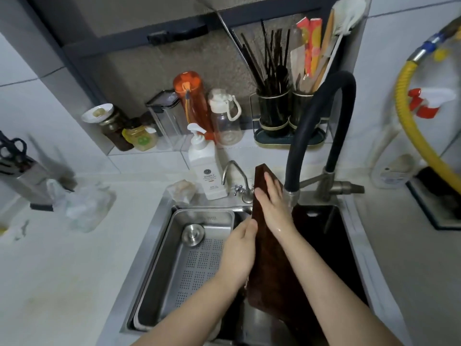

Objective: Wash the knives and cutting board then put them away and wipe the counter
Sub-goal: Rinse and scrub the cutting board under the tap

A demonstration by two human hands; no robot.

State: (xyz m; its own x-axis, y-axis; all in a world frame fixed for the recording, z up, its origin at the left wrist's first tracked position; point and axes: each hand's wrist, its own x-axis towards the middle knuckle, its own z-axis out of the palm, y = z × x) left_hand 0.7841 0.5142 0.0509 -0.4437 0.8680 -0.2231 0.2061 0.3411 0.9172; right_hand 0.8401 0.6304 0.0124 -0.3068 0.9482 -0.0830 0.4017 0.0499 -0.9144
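Note:
A dark brown wooden cutting board (270, 260) stands tilted on edge in the steel sink (159, 228), under the black hose faucet (321, 126). My left hand (239, 250) grips the board's left edge from behind, thumb on the front. My right hand (272, 206) lies flat on the board's upper face, fingers straight, wet at the wrist. A second dark board (324, 231) with a handle slot lies behind it at the sink's right. A knife block (22, 173) with dark handles stands on the counter at far left.
A perforated steel drain tray (199, 258) with a round plug fills the sink's left half. A white soap pump bottle (204, 168), a small tap (237, 181), bottles, jars and a utensil holder (287, 116) line the back. Crumpled plastic (84, 203) lies on the left counter.

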